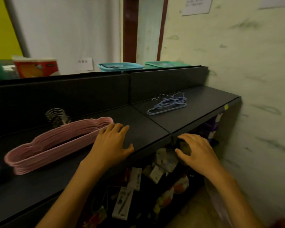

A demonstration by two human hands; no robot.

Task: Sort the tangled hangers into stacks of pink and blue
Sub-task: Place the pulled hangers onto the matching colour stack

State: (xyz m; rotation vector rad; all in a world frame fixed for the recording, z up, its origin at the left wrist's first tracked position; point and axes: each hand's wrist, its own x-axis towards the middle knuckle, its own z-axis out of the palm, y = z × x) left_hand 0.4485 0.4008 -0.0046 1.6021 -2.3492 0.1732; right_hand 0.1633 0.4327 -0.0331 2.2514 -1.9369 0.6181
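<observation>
Teal basket (120, 66) behind shelf (138, 129) — right, blue hangers (168, 104).

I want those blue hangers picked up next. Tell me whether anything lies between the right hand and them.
Nothing visible does. The right hand hangs at the shelf's front edge, fingers loosely curled, holding nothing. The blue hangers lie farther back on the bare dark shelf top. The pink stack sits off to the left, by the left hand.

pink stack (56, 142) at left hand (111, 142) fingertips | blue hangers (168, 104) well apart
</observation>
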